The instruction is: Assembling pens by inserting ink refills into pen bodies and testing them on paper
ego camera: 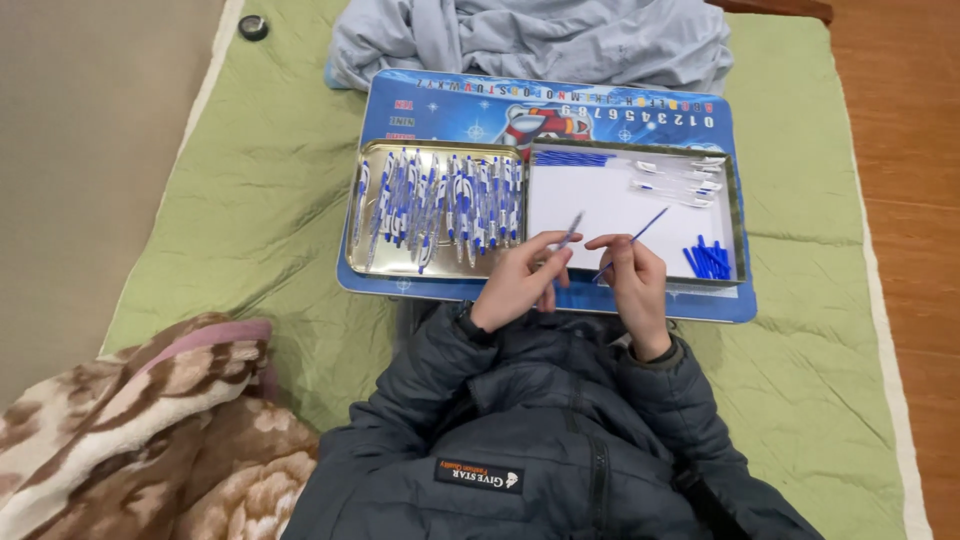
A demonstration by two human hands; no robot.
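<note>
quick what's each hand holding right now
Left hand: closed on a pen barrel, over the white tray.
Right hand: closed on a thin blue refill.

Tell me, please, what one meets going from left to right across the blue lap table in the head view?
Metal tray of assembled pens → left hand → right hand → blue pen caps.

2 trays sit side by side: 1 metal tray (368,262) and 1 white-floored tray (610,205). 2 hands show, the left hand (515,282) and the right hand (634,282). The assembled pens (440,205) are too many to count.
</note>
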